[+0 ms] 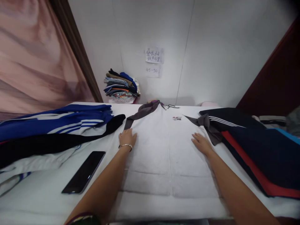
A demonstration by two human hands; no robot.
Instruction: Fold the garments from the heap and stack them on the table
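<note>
A white jacket (152, 150) with dark grey sleeves lies spread on the table in front of me, its collar end away from me. A seam runs down its middle, and small printed lettering shows on the upper right of its front. My left hand (127, 139) rests on the jacket's left edge just below the grey sleeve (145, 111), fingers stretched out. On the opposite edge lies my right hand (201, 143), palm down with fingers extended, beside the other grey sleeve (211, 128). Neither hand grips the fabric.
A black phone (84, 172) lies left of my forearm. Blue striped clothing (53, 122) and a black garment (58, 143) spread over the left side. Dark folded clothes (264, 153) with red trim sit at right. Against the wall stands a clothes stack (122, 84), near paper signs (154, 56).
</note>
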